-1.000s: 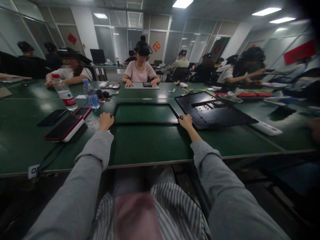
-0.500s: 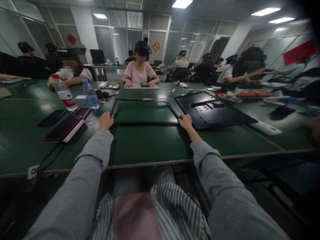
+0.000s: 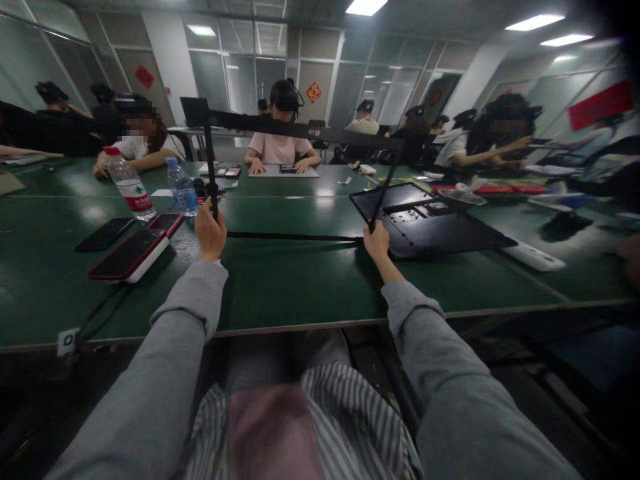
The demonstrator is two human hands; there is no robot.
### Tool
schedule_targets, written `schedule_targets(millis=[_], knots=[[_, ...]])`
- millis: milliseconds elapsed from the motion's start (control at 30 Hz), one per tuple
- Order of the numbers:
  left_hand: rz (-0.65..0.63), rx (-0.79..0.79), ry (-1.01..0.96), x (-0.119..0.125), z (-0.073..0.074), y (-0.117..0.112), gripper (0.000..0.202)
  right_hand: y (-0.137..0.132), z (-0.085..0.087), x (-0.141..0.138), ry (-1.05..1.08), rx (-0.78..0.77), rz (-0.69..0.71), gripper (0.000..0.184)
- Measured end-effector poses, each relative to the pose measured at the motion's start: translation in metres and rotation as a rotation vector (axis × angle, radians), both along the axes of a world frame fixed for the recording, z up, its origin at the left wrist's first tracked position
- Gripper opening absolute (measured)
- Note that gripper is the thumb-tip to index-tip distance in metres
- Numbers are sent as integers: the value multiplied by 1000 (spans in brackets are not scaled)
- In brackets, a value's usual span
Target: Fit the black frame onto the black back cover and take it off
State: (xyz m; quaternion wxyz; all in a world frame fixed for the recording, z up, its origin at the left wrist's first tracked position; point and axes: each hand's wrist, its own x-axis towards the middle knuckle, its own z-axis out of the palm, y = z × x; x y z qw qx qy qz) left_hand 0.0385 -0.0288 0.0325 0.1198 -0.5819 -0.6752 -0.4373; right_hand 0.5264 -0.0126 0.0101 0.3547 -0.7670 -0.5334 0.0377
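Note:
A thin black rectangular frame, like a monitor bezel [image 3: 305, 129], is tilted up in front of me, its far edge raised and its near edge low over the green table [image 3: 300, 287]. My left hand [image 3: 211, 230] is wrapped around the bezel's left side, and my right hand [image 3: 377, 241] grips the lower part of its right side. Small pale lettering shows on the raised edge. Just beyond my right hand lies a black monitor back cover [image 3: 440, 230], flat on the table with an opening in it.
Left of my left hand are a red-capped bottle [image 3: 131, 187], a blue-capped bottle [image 3: 181, 188], a dark phone [image 3: 104, 235] and a red-edged phone on a white block [image 3: 129, 257]. A white bar [image 3: 539, 256] lies beside the cover. Across the table sits a person in pink [image 3: 284, 141].
The bezel lay nearly flat on the table before. Its far edge has swung upward, and both hands have turned with it while keeping hold of its sides.

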Motion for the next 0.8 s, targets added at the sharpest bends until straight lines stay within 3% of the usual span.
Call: schedule_targets(millis=[167, 800], knots=[[1, -79, 6, -5, -9, 12, 58, -2, 3, -3, 22, 39, -15, 46], [-33, -43, -58, -17, -25, 26, 56, 2, 0, -1, 33, 76, -2, 50]])
